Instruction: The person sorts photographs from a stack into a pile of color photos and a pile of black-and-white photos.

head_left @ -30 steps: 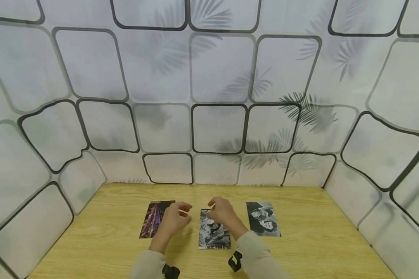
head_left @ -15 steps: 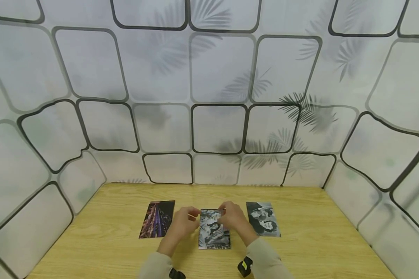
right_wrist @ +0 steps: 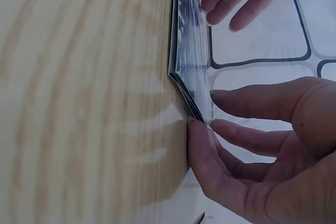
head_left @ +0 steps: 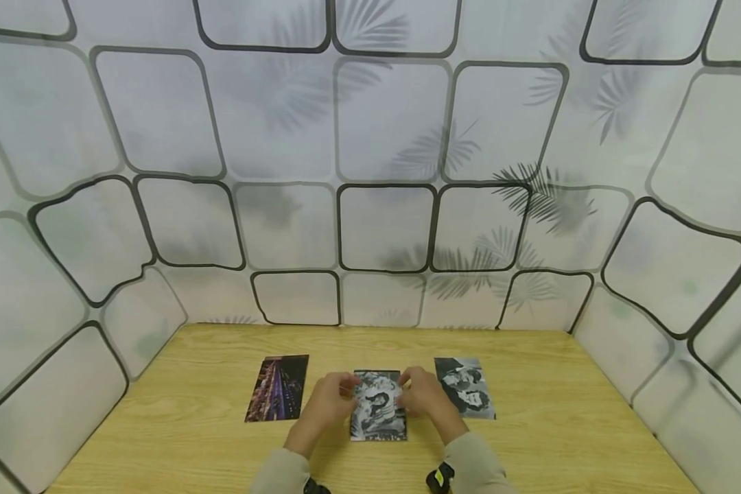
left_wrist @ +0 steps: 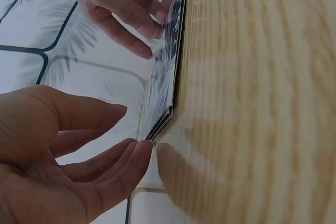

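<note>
The left hand and right hand are touching opposite edges of the picture stack, their fingers curving loosely, slightly spread.

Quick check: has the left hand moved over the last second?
Yes, the left hand moved right in the head view: earlier it overlapped the unmoved left photo, but is now clear of it, touching the middle stack.

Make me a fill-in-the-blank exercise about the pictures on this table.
The stack lies ____ the left hand and right hand.
In the head view, the purple-streaked picture lies to the stack's ____.
The gray picture opposite lies nearest the ____ hand.
The table shows ____ grain.
Missing words: between; left; right; wood.
</note>
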The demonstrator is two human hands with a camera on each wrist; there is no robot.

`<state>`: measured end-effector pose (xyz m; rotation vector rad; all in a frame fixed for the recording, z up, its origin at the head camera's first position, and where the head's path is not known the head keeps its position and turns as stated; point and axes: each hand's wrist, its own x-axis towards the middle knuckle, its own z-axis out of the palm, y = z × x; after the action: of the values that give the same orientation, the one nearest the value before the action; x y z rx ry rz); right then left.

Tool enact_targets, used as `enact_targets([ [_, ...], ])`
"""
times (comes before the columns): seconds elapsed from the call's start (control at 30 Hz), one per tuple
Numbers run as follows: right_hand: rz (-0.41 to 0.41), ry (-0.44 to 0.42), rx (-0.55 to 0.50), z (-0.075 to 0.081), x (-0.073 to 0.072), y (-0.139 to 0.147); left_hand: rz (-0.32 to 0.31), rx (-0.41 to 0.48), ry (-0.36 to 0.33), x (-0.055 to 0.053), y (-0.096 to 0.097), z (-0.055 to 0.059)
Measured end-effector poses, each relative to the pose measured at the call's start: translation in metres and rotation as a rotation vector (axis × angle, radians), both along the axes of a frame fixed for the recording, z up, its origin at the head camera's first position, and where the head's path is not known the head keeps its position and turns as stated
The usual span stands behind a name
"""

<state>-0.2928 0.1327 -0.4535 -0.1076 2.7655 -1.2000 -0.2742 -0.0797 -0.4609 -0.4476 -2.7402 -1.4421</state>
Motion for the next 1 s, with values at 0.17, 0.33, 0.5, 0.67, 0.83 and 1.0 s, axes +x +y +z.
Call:
enact_targets([
  [0.17, -0.001, 0.005, -0.008, -0.0037, -0.0014, 0.0015, -0.008, 0.004, -0.019, 0.0017, 0.0003, 0.0000],
  [0.33, 0.003, 0.007, -0.016, -0.0045, -0.0025, 0.0023, -0.005, -0.001, -0.026, 0.0023, 0.0005, -0.0013],
  [0.5, -0.003, -0.011, -0.041, -0.0027, -0.0020, 0.0025, -0.010, 0.003, -0.035, 0.0020, -0.0004, -0.0015],
  [0.67, -0.011, -0.018, -0.058, 0.0002, -0.0016, 0.0027, -0.027, 0.022, -0.029, 0.0013, -0.0016, 0.0006],
  [0.83, -0.003, -0.021, -0.101, -0.0004, -0.0013, 0.0044, -0.030, 0.029, -0.031, 0.0009, -0.0016, 0.0001],
  [1.0, 0.017, -0.007, -0.093, 0.0006, -0.0015, 0.0064, -0.026, 0.027, -0.052, 0.0013, -0.0032, -0.0006],
])
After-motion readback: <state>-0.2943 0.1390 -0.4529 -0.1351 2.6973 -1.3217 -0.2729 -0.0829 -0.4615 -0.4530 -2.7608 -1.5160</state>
